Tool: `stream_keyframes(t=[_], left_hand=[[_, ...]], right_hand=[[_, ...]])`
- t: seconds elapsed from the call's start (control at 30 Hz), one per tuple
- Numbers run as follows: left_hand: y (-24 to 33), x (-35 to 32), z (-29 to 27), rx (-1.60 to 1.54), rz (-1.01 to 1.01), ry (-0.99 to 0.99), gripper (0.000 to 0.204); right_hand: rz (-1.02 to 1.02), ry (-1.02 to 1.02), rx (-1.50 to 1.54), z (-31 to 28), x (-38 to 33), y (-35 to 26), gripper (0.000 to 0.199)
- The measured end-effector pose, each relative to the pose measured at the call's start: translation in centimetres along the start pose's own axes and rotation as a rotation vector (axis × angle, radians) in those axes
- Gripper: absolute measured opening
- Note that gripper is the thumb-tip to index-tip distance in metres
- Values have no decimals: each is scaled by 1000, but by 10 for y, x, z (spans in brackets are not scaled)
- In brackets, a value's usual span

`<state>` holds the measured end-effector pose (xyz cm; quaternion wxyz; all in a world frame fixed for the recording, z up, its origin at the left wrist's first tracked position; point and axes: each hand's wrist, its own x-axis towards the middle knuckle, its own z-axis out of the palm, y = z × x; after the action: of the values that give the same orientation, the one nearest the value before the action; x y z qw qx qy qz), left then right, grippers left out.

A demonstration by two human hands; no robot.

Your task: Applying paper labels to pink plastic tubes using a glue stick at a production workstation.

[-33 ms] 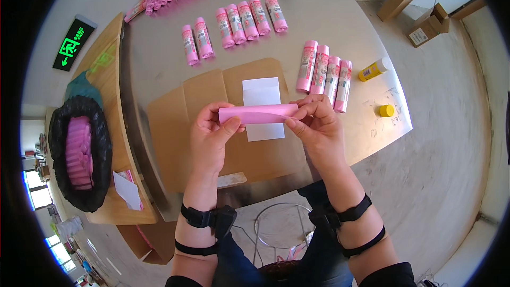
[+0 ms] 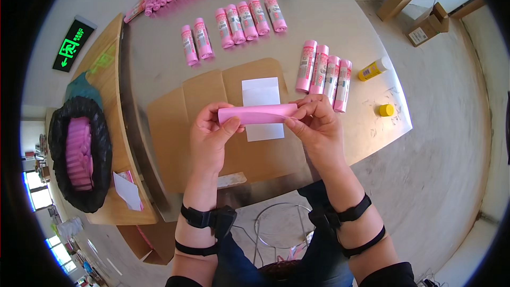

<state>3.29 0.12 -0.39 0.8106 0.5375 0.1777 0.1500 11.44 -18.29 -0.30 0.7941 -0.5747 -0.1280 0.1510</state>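
Pink and long, a roll point(image 2: 258, 114) is lying sideways in the middle of the frame, held up over the worktop point(image 2: 329, 16). The left hand point(image 2: 211, 139) is gripping its left end, with the thumb pressing on the front and the fingers curling behind. The right hand point(image 2: 314, 125) is pinching its right end between thumb and fingers.

Just under the roll, a white paper sheet point(image 2: 261, 95) is lying on a flat piece of brown cardboard point(image 2: 212, 95). To the right of the sheet, four pink labelled rolls point(image 2: 324, 74) are lying side by side. Near them, at the right, a yellow glue bottle point(image 2: 373, 69) is lying on its side, and its yellow cap point(image 2: 386, 110) is sitting apart from it. More pink labelled rolls point(image 2: 234, 24) are lying in rows toward the top of the frame.

At the left edge, a black bag point(image 2: 78, 154) is holding plain pink rolls. Two cardboard boxes point(image 2: 419, 16) are sitting on the floor at the upper right.
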Motion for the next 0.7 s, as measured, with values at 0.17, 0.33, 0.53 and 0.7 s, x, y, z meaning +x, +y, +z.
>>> stream_keyframes(t=[0.17, 0.33, 0.53, 0.7], left_hand=[[-1, 0, 0, 47, 14, -13, 26], [0, -1, 4, 39, 9, -13, 25], [1, -1, 1, 42, 13, -11, 25], [0, -1, 4, 37, 4, -1, 25]], right_hand=[[-3, 12, -8, -1, 1, 3, 14], [-73, 21, -112, -2, 2, 8, 16], [-52, 11, -150, 0, 2, 5, 16], [-38, 22, -101, 1, 1, 3, 15]])
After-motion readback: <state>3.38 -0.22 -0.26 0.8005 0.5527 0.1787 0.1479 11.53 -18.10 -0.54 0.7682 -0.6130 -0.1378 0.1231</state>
